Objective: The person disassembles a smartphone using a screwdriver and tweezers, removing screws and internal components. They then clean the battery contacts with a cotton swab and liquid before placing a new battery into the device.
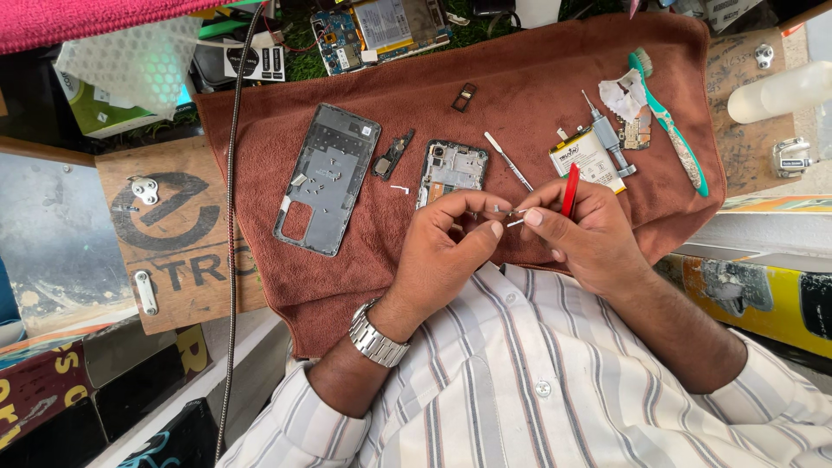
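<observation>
While you pinch a tiny pale sliver of a part between thumb and forefinger of your left hand, your right hand meets it from the other side, its fingers closed around a slim red tool and its fingertips touching the same sliver. Both hands hover just above the near edge of the brown terry towel.

Judging by what lies on the towel, the teardown is well along: the grey phone back panel lies apart near the towel's left edge, the opened phone body with its bare circuit board sits at the towel's middle, and the white battery pack lies out beside a small grey screwdriver. A thin metal spudger rests between body and battery, and a green toothbrush lies by the right edge. Nothing looks reassembled yet.

What the sliver is, you cannot tell; it is too small. Your left hand covers the lower end of the phone body, and the tool's tip is hidden behind your fingers.
</observation>
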